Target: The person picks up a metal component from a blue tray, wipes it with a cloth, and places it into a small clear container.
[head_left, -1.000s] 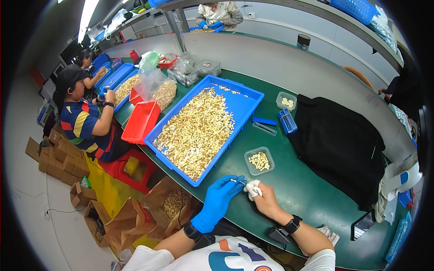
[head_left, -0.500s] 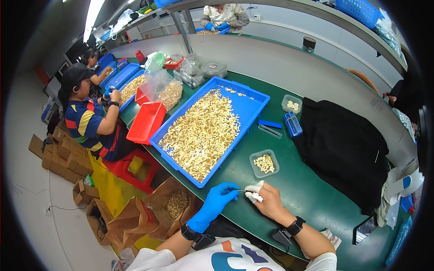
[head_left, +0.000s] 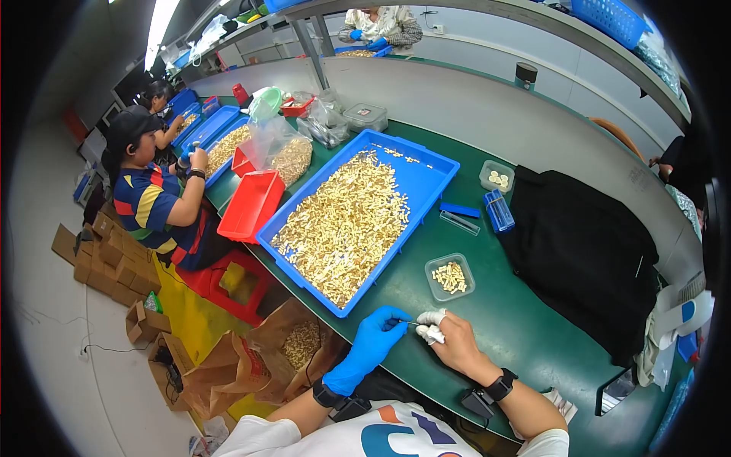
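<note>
Left hand (head_left: 375, 339), in a blue glove, is curled at the near edge of the green table (head_left: 533, 335), fingertips pinched on a thin small piece (head_left: 409, 324) that bridges to the right hand; what the piece is cannot be made out at this size. Right hand (head_left: 449, 339) is bare apart from white wraps on thumb and forefinger, closed loosely around the other end of the same piece, black watch (head_left: 501, 385) on the wrist. Both hands meet just in front of a small clear tub (head_left: 450, 276) holding a few pale yellow parts. Left of the tub, a large blue tray (head_left: 426, 171) lies heaped with the same pale parts, its near corner close to the gloved hand. A red bin (head_left: 251, 206) touches the tray's far left side. A black cloth (head_left: 586, 251) covers the table to the right. A seated co-worker (head_left: 152, 206) in a striped shirt works at the next station, left.
</note>
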Motion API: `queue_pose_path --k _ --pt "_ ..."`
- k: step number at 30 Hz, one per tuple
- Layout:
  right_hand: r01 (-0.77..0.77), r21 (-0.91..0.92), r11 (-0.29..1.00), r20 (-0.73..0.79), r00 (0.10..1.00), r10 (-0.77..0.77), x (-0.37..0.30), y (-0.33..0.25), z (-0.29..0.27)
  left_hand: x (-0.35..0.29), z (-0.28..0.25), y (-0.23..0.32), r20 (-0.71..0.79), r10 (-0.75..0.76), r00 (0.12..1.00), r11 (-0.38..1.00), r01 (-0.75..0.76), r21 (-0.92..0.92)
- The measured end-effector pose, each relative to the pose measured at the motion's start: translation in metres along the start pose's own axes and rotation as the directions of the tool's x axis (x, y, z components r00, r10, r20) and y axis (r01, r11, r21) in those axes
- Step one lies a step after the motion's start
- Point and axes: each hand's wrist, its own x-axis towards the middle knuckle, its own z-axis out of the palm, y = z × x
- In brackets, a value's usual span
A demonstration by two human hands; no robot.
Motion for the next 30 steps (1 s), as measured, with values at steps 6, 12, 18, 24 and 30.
queue_pose_path --k 6,12,18,24,30 --pt "-0.081 0.084 0.993 0.018 0.997 0.080 0.000 -0.004 0.001 -0.001 0.002 -0.002 0.010 -0.002 1.000 0.999 0.002 -0.049" --pt "-0.099 0.036 0.994 0.077 0.992 0.096 0.000 -0.004 -0.001 -0.001 0.003 -0.001 0.019 -0.002 1.000 0.993 0.004 -0.116" --pt "-0.045 0.022 0.999 0.061 0.997 0.043 0.002 -0.003 -0.002 0.000 0.002 -0.002 -0.003 -0.019 1.000 0.994 0.019 -0.110" --pt "-0.273 0.249 0.929 0.006 0.960 0.280 0.001 -0.005 -0.001 -0.003 0.010 0.021 0.093 -0.018 0.995 0.876 0.060 -0.478" --pt "-0.204 0.447 0.871 0.061 0.978 0.198 -0.003 0.001 -0.004 -0.008 0.016 0.025 0.304 0.005 0.953 0.604 0.240 -0.760"
